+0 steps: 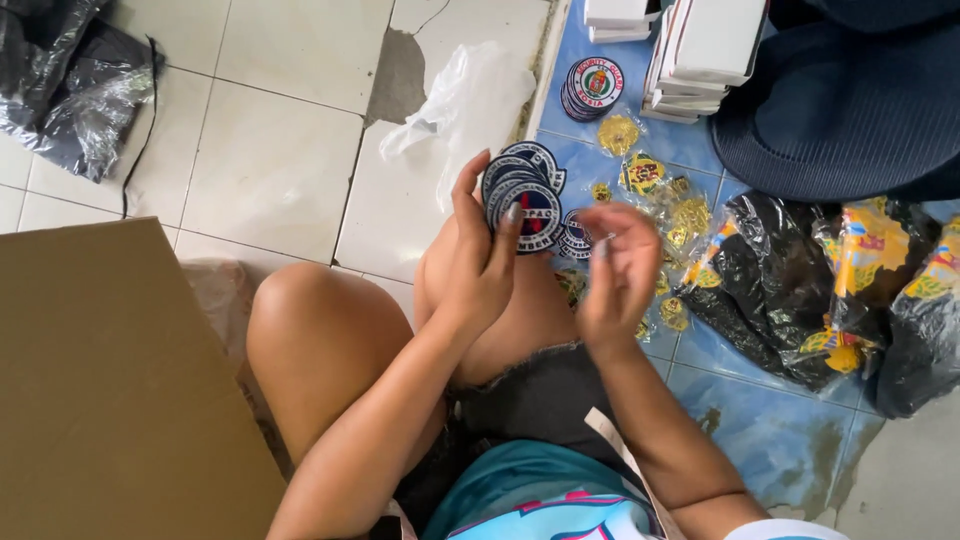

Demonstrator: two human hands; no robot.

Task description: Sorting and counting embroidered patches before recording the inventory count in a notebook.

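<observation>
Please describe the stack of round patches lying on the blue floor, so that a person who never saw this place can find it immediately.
Start at the white boxes stacked at the top edge on the blue floor. Just left of them lies the stack of round patches. Unlike the fanned patches in the left hand, it lies untouched, with a red ring around a white centre; the badges below it are gold.

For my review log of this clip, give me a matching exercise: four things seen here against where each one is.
Things:
1. fanned round patches
2. stack of round patches
3. cardboard sheet
4. clear plastic bag

Places:
A. lower left, beside the person's knee
B. on white tiles above the hands
C. held in the left hand
D. on the blue floor near white boxes

Pairs: 1-C, 2-D, 3-A, 4-B
</observation>
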